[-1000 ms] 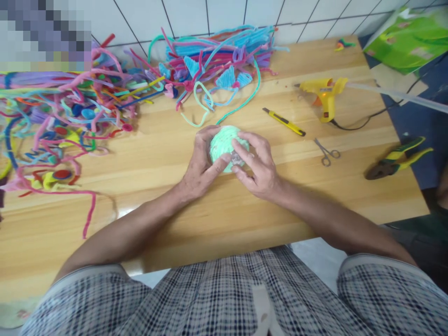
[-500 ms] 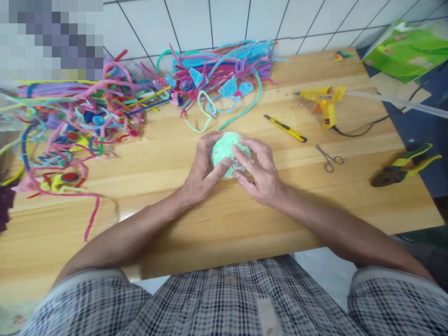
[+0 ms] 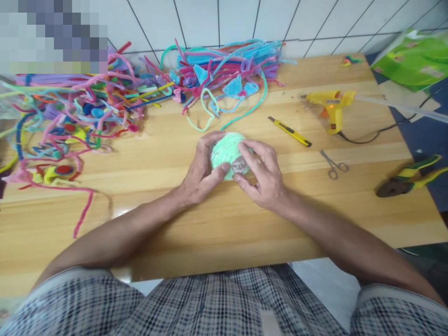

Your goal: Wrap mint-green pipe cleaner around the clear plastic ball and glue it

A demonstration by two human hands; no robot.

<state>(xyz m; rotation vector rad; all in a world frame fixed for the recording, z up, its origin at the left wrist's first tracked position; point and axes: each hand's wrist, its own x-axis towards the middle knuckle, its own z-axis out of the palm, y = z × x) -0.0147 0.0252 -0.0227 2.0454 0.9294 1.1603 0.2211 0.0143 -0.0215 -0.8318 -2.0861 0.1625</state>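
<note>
Between both hands, over the wooden table (image 3: pixel 168 161), is a round ball wrapped in mint-green pipe cleaner (image 3: pixel 226 151). A greyish, shiny patch is bare of green on its lower right side. My left hand (image 3: pixel 205 165) is curled round the ball's left side, its thumb laid on the front. My right hand (image 3: pixel 262 172) grips the right side, with fingertips above and below the bare patch. A green pipe cleaner (image 3: pixel 245 114) runs from the pile behind down to the ball's far edge; whether it joins the ball I cannot tell.
Tangled pipe cleaners (image 3: pixel 94 112) in many colours fill the left and back of the table. On the right lie a yellow utility knife (image 3: pixel 290 132), small scissors (image 3: pixel 334 165), a yellow hot glue gun (image 3: pixel 331 106) with its cord, and pliers (image 3: pixel 402 179). A green bag (image 3: pixel 413 60) stands beyond.
My right index finger has lifted off the ball's front and moved up and right, so more of the greyish patch shows. My left hand keeps its hold. The view has shifted slightly.
</note>
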